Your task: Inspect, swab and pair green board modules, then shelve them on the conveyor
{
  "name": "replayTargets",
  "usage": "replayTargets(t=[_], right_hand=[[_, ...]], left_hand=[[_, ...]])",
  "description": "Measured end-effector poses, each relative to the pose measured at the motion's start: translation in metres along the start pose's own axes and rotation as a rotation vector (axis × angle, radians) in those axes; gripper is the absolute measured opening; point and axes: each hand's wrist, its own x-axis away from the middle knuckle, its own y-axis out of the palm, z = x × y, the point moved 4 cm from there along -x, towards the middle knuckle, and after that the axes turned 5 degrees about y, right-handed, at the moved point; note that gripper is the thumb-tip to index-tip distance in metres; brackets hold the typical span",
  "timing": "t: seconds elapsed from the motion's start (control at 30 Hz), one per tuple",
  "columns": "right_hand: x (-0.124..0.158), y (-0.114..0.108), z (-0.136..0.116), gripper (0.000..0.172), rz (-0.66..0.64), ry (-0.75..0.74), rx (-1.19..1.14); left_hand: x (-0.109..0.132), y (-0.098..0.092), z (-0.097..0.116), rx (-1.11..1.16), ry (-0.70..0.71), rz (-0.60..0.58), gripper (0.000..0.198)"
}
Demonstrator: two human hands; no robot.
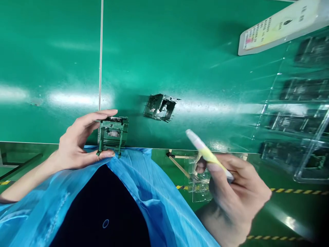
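Observation:
Between the thumb and fingers of my left hand [79, 140] is a small dark frame-like part [113, 133], held at the table's near edge. My right hand [233, 192] grips a white and yellow tube [207, 152], shaped like a thick pen, with its pale tip pointing up and left. The tube is apart from both parts. A second dark frame-like part [161, 107] stands on the green table [167, 44], to the right of my left hand. What the parts belong to I cannot make out.
At the far right lies a white bottle [280, 29] with a printed label. Clear plastic trays [262, 109] hold several dark parts on the right side. A pale seam [101, 51] crosses the table on the left. Below the table edge, a clear plastic piece [199, 195] is visible.

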Motion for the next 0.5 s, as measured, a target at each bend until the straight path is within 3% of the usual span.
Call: replayTargets(t=[0.13,0.27,0.5], right_hand=[[0.002,0.024,-0.044,0.02,-0.232,-0.142,0.006],[-0.012,0.054,-0.064,0.024,-0.441,-0.302,0.04],[-0.019,0.078,-0.068,0.019,-0.45,-0.458,0.138]], left_hand=[[0.004,0.002,0.0,-0.03,-0.076,-0.044,0.078],[0.006,0.002,0.005,-0.13,-0.121,-0.073,0.075],[0.011,0.001,0.008,-0.113,-0.17,-0.1,0.08]])
